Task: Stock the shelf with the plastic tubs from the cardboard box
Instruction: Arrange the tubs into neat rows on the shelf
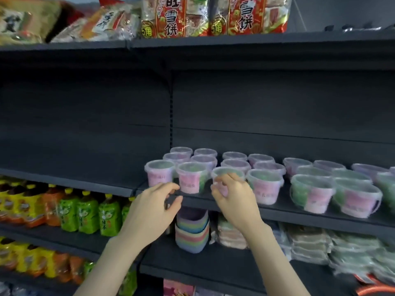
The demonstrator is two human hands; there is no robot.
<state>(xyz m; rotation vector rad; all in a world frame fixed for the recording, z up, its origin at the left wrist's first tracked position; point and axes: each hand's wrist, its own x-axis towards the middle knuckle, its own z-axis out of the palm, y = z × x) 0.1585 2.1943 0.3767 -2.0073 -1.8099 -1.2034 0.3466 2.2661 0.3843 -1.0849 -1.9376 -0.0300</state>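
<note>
Now L hand [154, 208], R hand [233, 199] by tubs [192, 180], fingers [167, 188] half-curled

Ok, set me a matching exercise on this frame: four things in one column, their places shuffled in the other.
1. red snack bags
2. green tea bottles
3. stack of pastel bowls
4. right hand

A. lower shelf, centre
B. top shelf
C. at a front-row plastic tub
D. lower shelf, left

Pairs: 1-B, 2-D, 3-A, 4-C.
</note>
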